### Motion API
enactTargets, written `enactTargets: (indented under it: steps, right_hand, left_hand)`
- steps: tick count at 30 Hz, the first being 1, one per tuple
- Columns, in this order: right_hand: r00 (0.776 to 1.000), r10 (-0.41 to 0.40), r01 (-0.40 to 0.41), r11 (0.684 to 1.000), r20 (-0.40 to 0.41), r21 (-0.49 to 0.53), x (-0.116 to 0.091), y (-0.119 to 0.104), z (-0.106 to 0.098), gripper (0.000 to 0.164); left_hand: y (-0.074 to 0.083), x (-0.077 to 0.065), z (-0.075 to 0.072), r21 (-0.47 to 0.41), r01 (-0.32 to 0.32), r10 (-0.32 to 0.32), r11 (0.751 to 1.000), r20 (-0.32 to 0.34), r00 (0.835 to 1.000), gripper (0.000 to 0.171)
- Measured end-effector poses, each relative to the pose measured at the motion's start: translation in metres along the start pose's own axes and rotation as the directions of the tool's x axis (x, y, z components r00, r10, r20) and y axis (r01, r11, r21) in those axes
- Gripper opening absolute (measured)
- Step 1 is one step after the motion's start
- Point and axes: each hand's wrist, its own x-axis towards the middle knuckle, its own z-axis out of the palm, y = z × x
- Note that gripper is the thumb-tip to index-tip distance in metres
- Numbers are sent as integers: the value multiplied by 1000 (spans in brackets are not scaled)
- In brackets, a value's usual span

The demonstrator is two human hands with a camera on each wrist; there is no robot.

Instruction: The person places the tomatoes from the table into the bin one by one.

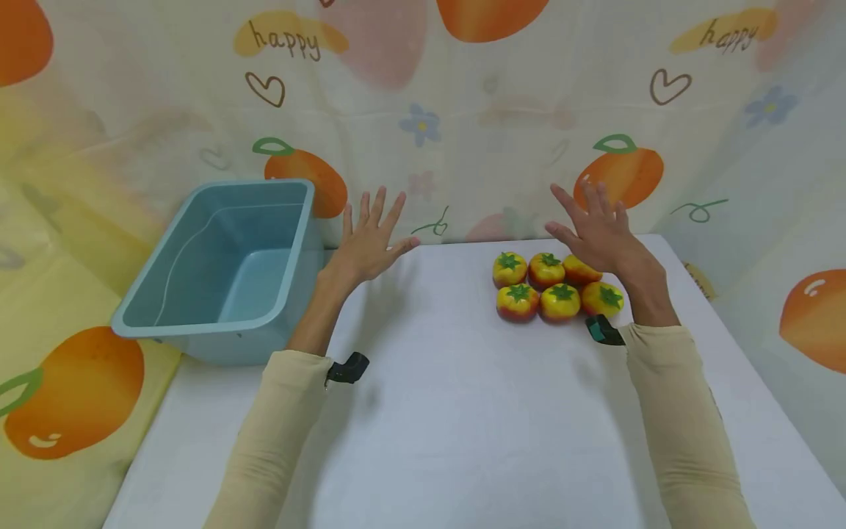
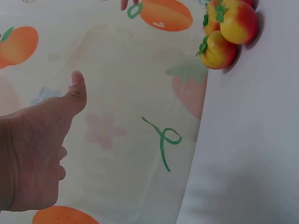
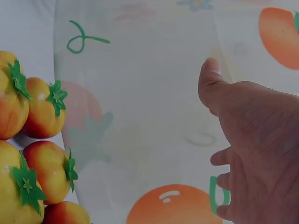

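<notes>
My left hand is raised with its fingers spread, just right of a blue plastic tub, and holds nothing. On the right, my right hand is also held up with spread fingers, above and behind a cluster of yellow-red persimmons with green leafy tops. These fruits sit close together in two rows on the white table; the right hand and wrist overlap the rear right persimmon in the head view. In the right wrist view, the persimmons lie left of the hand, apart from it.
The tub stands at the table's left side, its opening facing up. A printed curtain with oranges and hearts hangs right behind the white table and along both sides. A black strap piece sticks out at the left cuff.
</notes>
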Motion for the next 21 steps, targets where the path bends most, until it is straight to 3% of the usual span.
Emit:
enactTargets:
  steps: [11,21]
  right_hand:
    - [997,-66,63,996,-43,-59,-17,-4,8,76]
    - [989,-146,145,974,9,-177,-53,-4,41,70]
  left_hand:
    - [4,-26,-3,-44,-15,11,999,-101,995,88]
    - [-1,-85,-31,16,-26,29,1000,-230,973,79]
